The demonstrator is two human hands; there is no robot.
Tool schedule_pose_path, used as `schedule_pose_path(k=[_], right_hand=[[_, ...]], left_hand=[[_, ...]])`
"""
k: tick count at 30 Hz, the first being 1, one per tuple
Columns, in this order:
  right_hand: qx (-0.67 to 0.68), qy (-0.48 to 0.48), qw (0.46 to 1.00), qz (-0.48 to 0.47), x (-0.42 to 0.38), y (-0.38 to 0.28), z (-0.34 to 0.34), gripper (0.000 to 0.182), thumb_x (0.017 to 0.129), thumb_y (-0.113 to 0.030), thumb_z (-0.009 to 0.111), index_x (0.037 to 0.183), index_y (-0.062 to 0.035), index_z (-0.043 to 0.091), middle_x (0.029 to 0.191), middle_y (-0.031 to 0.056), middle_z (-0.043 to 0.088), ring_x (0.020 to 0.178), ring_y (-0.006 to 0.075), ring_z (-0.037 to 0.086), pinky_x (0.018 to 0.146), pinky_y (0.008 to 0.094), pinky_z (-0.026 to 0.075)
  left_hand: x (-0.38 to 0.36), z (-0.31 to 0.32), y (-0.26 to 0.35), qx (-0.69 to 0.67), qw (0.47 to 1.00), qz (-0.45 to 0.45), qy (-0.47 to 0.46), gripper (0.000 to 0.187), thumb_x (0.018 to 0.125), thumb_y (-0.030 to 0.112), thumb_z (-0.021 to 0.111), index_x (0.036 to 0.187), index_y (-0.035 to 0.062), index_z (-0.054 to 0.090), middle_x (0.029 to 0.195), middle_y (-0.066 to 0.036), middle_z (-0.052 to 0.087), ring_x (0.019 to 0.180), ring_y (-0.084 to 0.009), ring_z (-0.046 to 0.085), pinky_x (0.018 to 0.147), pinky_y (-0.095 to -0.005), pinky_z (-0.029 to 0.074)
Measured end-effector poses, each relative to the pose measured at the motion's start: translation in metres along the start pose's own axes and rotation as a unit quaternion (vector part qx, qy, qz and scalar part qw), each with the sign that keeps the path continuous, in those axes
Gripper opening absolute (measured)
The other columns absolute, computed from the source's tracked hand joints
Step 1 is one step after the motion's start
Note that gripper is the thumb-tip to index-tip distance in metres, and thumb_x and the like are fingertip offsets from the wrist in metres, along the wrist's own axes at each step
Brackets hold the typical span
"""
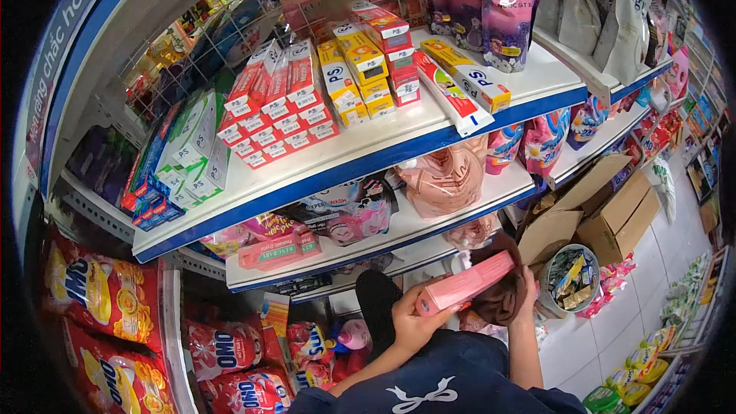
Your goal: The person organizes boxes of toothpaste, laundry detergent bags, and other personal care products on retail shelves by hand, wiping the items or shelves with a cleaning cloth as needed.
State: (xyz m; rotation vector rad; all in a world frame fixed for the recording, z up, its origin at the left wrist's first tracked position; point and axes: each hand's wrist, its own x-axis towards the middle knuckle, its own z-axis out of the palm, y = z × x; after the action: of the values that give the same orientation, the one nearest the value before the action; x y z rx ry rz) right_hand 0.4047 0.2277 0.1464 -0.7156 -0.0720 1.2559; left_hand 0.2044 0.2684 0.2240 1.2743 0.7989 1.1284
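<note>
My left hand (pixel 415 328) is wrapped round one end of a long pink box (pixel 468 284), held tilted in front of my body. At the box's far end, my right hand (pixel 527 296) grips a dark brown cloth (pixel 498 308). The cloth lies against the box, and part of it is hidden behind it. On the lower shelf to the left lies a similar pink box (pixel 277 251). A large pinkish pouch (pixel 443 176) stands on the shelf above my hands.
Stacked toothpaste boxes (pixel 280 107) fill the upper shelf (pixel 368 149). Purple pouches (pixel 506 11) stand at its right. Red detergent bags (pixel 107 299) are at left. On the tiled floor are an opened cardboard box (pixel 617 215) and a bucket (pixel 546 280) of small packets.
</note>
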Motion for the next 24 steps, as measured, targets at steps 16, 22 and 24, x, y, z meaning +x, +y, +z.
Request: schedule_pose_path(k=[16, 22, 24], right_hand=[[-0.095, 0.048, 0.969, -0.222, -0.012, -0.032, 0.043, 0.043, 0.087, -0.039, 0.043, 0.113, -0.0047, 0.046, 0.104, 0.0095, 0.054, 0.091, 0.0237, 0.054, 0.077, 0.0343, 0.046], [-0.043, 0.126, 0.991, 0.011, -0.043, 0.003, 0.091, 0.041, 0.091, -0.041, 0.035, 0.112, -0.0076, 0.044, 0.100, 0.0053, 0.052, 0.090, 0.0178, 0.051, 0.074, 0.0320, 0.045], [-0.118, 0.030, 0.992, 0.040, -0.040, 0.022, 0.061, 0.048, 0.091, -0.043, 0.032, 0.123, -0.0074, 0.035, 0.115, 0.0053, 0.045, 0.105, 0.0196, 0.044, 0.090, 0.0327, 0.035]], left_hand=[[-0.006, 0.020, 0.007, 0.177, 0.953, -0.089, -0.229, 0.077, 0.066, 0.022, 0.074, 0.130, 0.0072, 0.034, 0.107, -0.013, 0.059, 0.099, -0.0179, 0.056, 0.086, -0.0293, 0.042], [-0.003, 0.017, -0.012, 0.190, 0.968, -0.026, -0.164, 0.081, 0.064, 0.023, 0.074, 0.132, 0.0090, 0.031, 0.114, -0.019, 0.052, 0.102, -0.0268, 0.056, 0.085, -0.0321, 0.043], [0.001, 0.013, -0.015, 0.235, 0.961, -0.011, -0.146, 0.079, 0.066, 0.023, 0.072, 0.131, 0.0107, 0.031, 0.117, -0.018, 0.050, 0.103, -0.0256, 0.055, 0.085, -0.0338, 0.043]])
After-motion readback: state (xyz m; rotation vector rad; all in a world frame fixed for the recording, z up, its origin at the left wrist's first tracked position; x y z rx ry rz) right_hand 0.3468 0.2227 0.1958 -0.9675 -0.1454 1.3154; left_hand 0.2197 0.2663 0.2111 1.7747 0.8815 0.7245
